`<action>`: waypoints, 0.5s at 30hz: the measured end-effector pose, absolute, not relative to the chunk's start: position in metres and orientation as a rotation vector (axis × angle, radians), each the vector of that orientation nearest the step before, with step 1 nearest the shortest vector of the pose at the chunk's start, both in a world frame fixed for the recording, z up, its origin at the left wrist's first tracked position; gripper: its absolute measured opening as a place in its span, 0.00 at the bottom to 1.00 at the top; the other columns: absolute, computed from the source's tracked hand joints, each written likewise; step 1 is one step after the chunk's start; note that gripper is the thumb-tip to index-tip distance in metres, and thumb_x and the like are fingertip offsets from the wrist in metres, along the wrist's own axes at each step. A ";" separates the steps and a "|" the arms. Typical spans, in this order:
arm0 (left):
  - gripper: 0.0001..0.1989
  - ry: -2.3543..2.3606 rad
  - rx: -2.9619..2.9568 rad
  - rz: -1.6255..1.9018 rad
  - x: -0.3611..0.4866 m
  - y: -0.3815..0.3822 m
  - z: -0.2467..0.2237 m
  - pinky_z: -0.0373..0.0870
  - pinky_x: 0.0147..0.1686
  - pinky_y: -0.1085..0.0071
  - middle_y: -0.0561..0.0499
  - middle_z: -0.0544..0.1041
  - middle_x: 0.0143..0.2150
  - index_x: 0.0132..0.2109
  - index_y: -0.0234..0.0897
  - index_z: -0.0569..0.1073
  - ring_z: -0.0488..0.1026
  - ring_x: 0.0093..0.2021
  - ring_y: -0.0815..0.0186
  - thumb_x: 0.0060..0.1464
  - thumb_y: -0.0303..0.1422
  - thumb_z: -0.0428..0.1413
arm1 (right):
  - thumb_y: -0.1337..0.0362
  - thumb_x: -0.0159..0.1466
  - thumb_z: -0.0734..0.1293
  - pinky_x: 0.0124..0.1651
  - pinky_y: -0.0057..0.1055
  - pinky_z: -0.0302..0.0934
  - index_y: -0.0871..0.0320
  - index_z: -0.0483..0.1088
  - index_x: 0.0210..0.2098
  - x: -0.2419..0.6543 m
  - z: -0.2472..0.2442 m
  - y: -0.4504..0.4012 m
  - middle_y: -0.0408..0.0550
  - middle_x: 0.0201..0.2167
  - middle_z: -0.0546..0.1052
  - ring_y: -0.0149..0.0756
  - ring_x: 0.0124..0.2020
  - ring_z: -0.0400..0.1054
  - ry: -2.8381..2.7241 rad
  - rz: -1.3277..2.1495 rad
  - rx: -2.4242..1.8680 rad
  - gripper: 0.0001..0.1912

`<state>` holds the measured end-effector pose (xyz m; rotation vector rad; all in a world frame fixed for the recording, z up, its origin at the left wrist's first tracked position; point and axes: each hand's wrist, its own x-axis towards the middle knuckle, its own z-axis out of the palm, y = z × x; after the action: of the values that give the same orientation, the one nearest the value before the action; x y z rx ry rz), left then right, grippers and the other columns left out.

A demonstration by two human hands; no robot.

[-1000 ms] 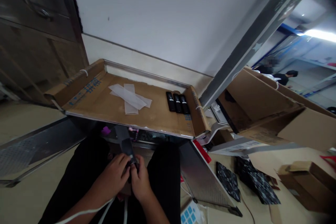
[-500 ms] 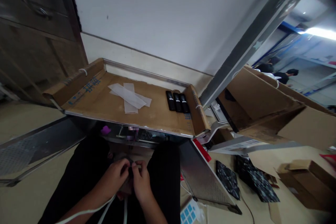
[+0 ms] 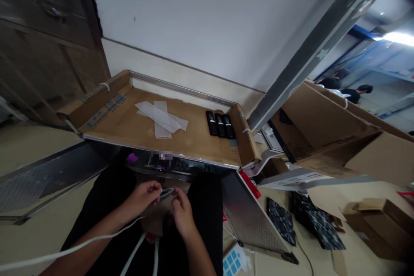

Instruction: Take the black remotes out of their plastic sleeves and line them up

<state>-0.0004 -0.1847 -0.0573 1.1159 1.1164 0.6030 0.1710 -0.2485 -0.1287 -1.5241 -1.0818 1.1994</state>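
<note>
Between the knees, left hand [image 3: 142, 198] and right hand [image 3: 181, 212] pinch a clear sleeve [image 3: 166, 192], long axis 9-to-3 o'clock, equally near.

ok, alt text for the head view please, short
Seen from above, a seated person's left hand and right hand pinch a small clear plastic sleeve between them over the lap. Ahead, a cardboard-lined tray holds more clear sleeves and three black remotes side by side.
</note>
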 end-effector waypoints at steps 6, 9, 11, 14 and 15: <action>0.11 0.931 1.056 0.506 -0.008 -0.162 -0.001 0.60 0.27 0.75 0.56 0.72 0.24 0.33 0.35 0.72 0.66 0.25 0.71 0.46 0.38 0.62 | 0.64 0.54 0.76 0.64 0.44 0.58 0.52 0.71 0.59 0.174 -0.086 -0.227 0.50 0.56 0.75 0.48 0.57 0.68 -1.364 1.242 -1.163 0.33; 0.10 0.901 1.042 0.560 -0.018 -0.147 0.031 0.60 0.27 0.77 0.56 0.70 0.25 0.33 0.35 0.73 0.65 0.25 0.73 0.48 0.36 0.64 | 0.59 0.60 0.75 0.59 0.40 0.62 0.54 0.76 0.52 0.166 -0.062 -0.217 0.47 0.48 0.79 0.44 0.50 0.72 -1.384 1.312 -1.045 0.21; 0.12 0.922 1.033 0.688 -0.026 -0.136 0.047 0.62 0.28 0.77 0.56 0.71 0.27 0.35 0.35 0.75 0.66 0.26 0.73 0.49 0.38 0.66 | 0.58 0.61 0.75 0.54 0.37 0.63 0.55 0.78 0.47 0.160 -0.047 -0.215 0.46 0.44 0.79 0.42 0.46 0.72 -1.378 1.298 -1.023 0.16; 0.21 0.936 1.056 0.856 -0.037 -0.127 0.059 0.70 0.35 0.74 0.49 0.78 0.39 0.46 0.38 0.78 0.74 0.36 0.66 0.53 0.48 0.65 | 0.55 0.61 0.75 0.47 0.33 0.64 0.57 0.77 0.39 0.150 -0.031 -0.216 0.43 0.36 0.76 0.38 0.39 0.70 -1.339 1.289 -1.055 0.13; 0.25 0.916 1.091 0.860 -0.039 -0.126 0.060 0.72 0.38 0.71 0.47 0.79 0.44 0.51 0.39 0.78 0.76 0.41 0.63 0.53 0.51 0.64 | 0.53 0.61 0.75 0.43 0.32 0.65 0.57 0.76 0.38 0.147 -0.028 -0.218 0.43 0.33 0.75 0.37 0.36 0.69 -1.304 1.333 -1.070 0.15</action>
<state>-0.0392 -0.1255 0.0598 1.0910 0.9158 0.8597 0.1467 -0.2176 -0.0276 -1.0704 -1.3040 1.3334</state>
